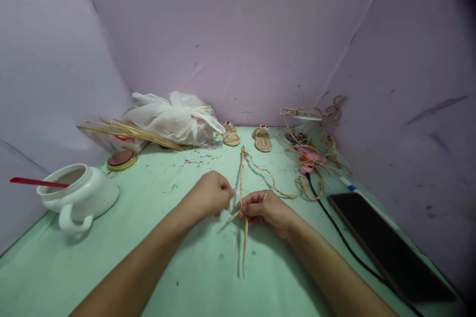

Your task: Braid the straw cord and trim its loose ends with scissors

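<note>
My left hand [210, 194] and my right hand [267, 209] meet over the green table [156, 257], both pinched closed on a thin braided straw cord [242, 173]. The cord runs from my fingers away to a knotted far end near two small woven sandals. Its loose straw ends hang toward me, below my right hand. My left fingers grip a strand at the cord's left side; my right fingers hold the cord where the strands cross.
Two tiny straw sandals [231, 135] [262, 139] lie at the back. A white plastic bag [173, 118] and dry straw bundle [126, 130] sit back left. A white cup with a red stick [76, 192] stands left. Tangled cord [316, 133] and a dark phone [386, 247] lie right.
</note>
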`<state>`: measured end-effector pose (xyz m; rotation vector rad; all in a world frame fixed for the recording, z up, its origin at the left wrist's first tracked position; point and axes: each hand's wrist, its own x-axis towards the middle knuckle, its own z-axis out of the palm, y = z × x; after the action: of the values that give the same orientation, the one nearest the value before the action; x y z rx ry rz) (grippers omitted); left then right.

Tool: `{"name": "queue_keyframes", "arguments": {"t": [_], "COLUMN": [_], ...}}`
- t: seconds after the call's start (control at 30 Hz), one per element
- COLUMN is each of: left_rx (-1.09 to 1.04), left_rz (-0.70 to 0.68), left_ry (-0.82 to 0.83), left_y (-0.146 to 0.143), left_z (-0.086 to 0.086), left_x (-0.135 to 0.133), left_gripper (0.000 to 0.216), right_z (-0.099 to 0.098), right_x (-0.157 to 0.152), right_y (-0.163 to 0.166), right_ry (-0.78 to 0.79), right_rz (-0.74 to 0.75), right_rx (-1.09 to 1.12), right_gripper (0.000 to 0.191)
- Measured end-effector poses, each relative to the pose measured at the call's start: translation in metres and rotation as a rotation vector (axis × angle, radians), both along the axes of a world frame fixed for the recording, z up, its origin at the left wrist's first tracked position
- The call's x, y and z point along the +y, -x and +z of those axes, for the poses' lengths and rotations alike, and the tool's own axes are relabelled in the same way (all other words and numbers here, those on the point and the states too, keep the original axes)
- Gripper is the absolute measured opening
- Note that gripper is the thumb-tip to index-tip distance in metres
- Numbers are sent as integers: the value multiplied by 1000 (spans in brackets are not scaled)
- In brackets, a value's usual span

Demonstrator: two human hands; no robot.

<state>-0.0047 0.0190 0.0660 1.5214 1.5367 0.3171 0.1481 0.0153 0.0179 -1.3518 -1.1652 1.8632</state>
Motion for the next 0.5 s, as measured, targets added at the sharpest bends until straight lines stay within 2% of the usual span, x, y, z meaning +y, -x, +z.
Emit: {"name": "queue_keyframes", "arguments": {"t": [0.07, 0.23, 0.37, 0.5], "left_rx": [-78, -229, -149, 20], "left_rz": [28, -41, -20, -8], "left_ry": [93, 314, 295, 214], "left_y": [2, -12, -19, -19], "left_z": [-4, -22, -32, -41], "left_x": [7, 3, 0, 0], "left_gripper": [10, 8, 17, 20], "right_z": [2, 1, -4, -5], "right_x": [1, 3, 5, 0], "right_y": [-2, -6, -5, -4], "right_ry": [-8, -80, -204, -407], "right_rz": [29, 100, 138, 145], "right_rx": [3, -83, -249, -470], "right_gripper": [13, 17, 11, 9]}}
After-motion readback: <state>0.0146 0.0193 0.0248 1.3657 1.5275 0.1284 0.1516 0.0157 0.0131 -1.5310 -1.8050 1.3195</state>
